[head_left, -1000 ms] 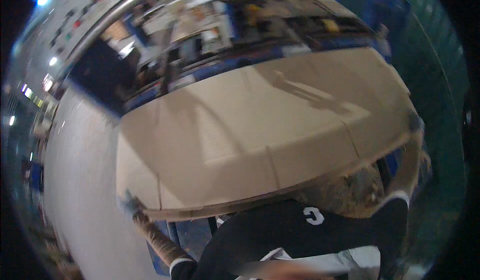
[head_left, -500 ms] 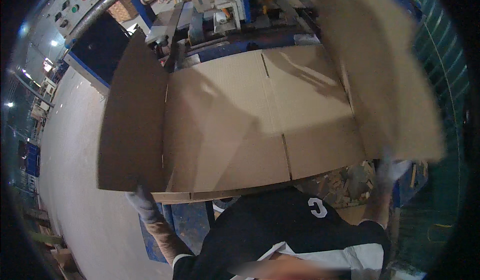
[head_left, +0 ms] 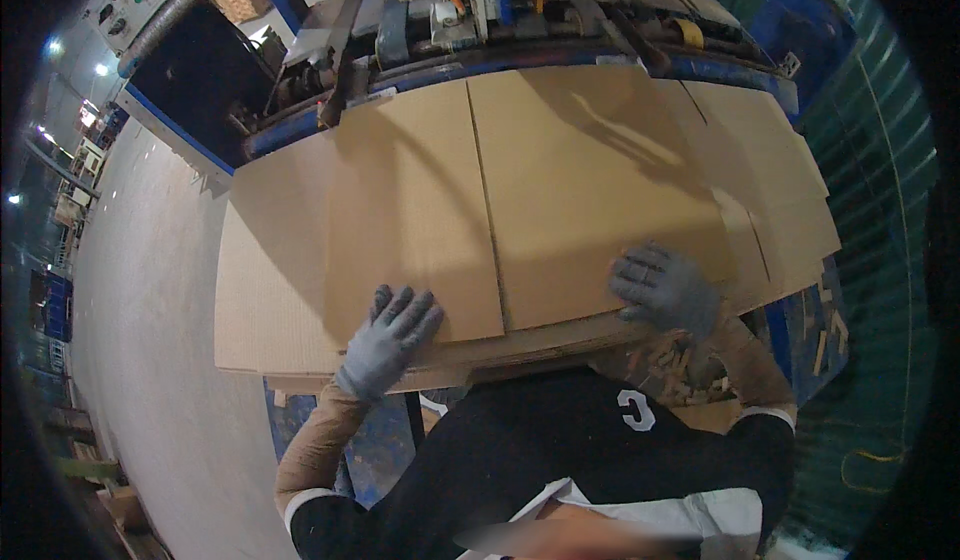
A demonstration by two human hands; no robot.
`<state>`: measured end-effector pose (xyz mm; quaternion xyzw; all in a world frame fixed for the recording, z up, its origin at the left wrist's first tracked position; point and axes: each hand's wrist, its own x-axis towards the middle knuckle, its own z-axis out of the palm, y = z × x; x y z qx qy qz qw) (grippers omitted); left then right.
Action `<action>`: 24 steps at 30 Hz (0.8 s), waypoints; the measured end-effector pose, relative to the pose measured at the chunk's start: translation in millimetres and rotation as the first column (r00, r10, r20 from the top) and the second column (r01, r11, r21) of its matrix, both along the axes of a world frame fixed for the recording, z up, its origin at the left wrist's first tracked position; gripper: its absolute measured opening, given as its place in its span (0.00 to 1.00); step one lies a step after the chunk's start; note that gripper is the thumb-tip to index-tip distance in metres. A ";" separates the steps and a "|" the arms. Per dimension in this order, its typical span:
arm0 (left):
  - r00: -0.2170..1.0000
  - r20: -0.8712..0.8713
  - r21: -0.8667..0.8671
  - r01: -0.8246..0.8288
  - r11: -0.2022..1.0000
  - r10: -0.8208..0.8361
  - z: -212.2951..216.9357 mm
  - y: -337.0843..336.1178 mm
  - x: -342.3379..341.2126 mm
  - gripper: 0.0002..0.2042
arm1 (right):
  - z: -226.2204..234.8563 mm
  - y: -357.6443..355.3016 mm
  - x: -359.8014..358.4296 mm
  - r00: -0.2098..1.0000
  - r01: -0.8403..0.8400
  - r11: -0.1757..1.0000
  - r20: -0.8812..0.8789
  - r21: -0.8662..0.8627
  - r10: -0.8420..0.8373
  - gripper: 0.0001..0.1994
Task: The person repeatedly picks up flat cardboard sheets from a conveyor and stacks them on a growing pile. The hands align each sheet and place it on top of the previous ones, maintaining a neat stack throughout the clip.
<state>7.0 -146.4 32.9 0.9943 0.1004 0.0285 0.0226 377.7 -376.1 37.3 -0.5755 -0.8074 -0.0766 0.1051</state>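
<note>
A large brown cardboard box blank (head_left: 590, 180) lies flat before me, its two side panels folded inward so that their edges meet at a dark seam near the middle. My left hand (head_left: 385, 345), in a grey glove, rests with fingers spread on the near edge of the left panel. On the right panel, close to its near corner, my gloved right hand (head_left: 665, 288) presses down with outstretched fingers. Neither hand grips anything. More cardboard sheets (head_left: 275, 250) show beneath the folded blank, sticking out to the left and right.
Beyond the cardboard stands a machine with a blue bar (head_left: 430, 80) and rollers. A control panel (head_left: 130, 0) is at the far left. Cardboard scraps (head_left: 690, 370) lie below on the right, near a green corrugated wall (head_left: 870, 230). Grey floor (head_left: 150, 280) stretches along the left.
Both side panels, upright before, now lie folded down flat. My hands have moved inward from the outer edges onto the panels, and the view has shifted slightly.
</note>
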 end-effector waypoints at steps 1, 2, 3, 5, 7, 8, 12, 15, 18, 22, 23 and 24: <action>0.998 0.053 0.026 0.021 0.999 -0.022 -1.1 4.6 -0.1 0.26 | 0.8 0.6 8.0 0.998 0.057 0.998 0.012 -0.016 -0.057 0.23; 0.997 0.078 0.038 0.021 0.999 -0.024 -1.8 9.0 0.2 0.25 | 1.2 1.5 15.3 0.993 0.118 0.992 0.018 -0.044 -0.117 0.25; 0.995 0.097 0.051 0.006 0.999 -0.011 -2.8 14.7 1.8 0.25 | 0.9 3.9 23.0 0.990 0.141 0.990 0.000 -0.028 -0.141 0.27; 0.974 0.228 0.061 -0.005 0.998 -0.009 -5.1 27.6 9.7 0.25 | 0.2 12.3 37.5 0.981 0.186 0.982 -0.055 0.014 -0.185 0.30; 0.944 0.329 0.084 -0.031 0.996 0.001 -7.6 46.5 23.7 0.25 | -2.1 31.4 50.4 0.977 0.212 0.977 -0.008 0.036 -0.212 0.33; 0.929 0.370 0.102 -0.045 0.994 0.004 -8.2 63.3 35.2 0.25 | -2.4 42.9 57.3 0.972 0.235 0.972 0.012 0.029 -0.236 0.35; 0.881 0.472 0.131 -0.112 0.985 0.037 -14.6 127.5 88.9 0.24 | -1.8 106.3 92.1 0.900 0.381 0.886 -0.111 -0.265 -0.421 0.39; 0.867 0.492 0.207 -0.209 0.956 0.083 -14.6 160.8 122.2 0.23 | -15.7 141.2 109.6 0.945 0.324 0.946 -0.039 -0.024 -0.325 0.35; 0.842 0.477 0.272 -0.414 0.869 0.251 -17.1 170.5 144.7 0.24 | -47.3 157.8 126.0 0.915 0.402 0.906 -0.091 0.136 -0.392 0.25; 0.762 0.435 0.140 -0.584 0.800 0.480 -29.6 177.0 115.7 0.28 | -67.8 122.2 184.1 0.683 0.731 0.671 -0.166 0.127 -0.712 0.14; 0.754 0.504 0.047 -0.511 0.858 0.422 -34.4 183.0 93.2 0.28 | -65.6 103.5 202.3 0.618 0.781 0.607 -0.043 0.144 -0.785 0.13; 0.691 0.417 0.141 -0.691 0.709 0.591 -43.1 183.4 56.6 0.29 | -63.4 64.2 219.9 0.595 0.767 0.465 -0.218 0.443 -0.773 0.08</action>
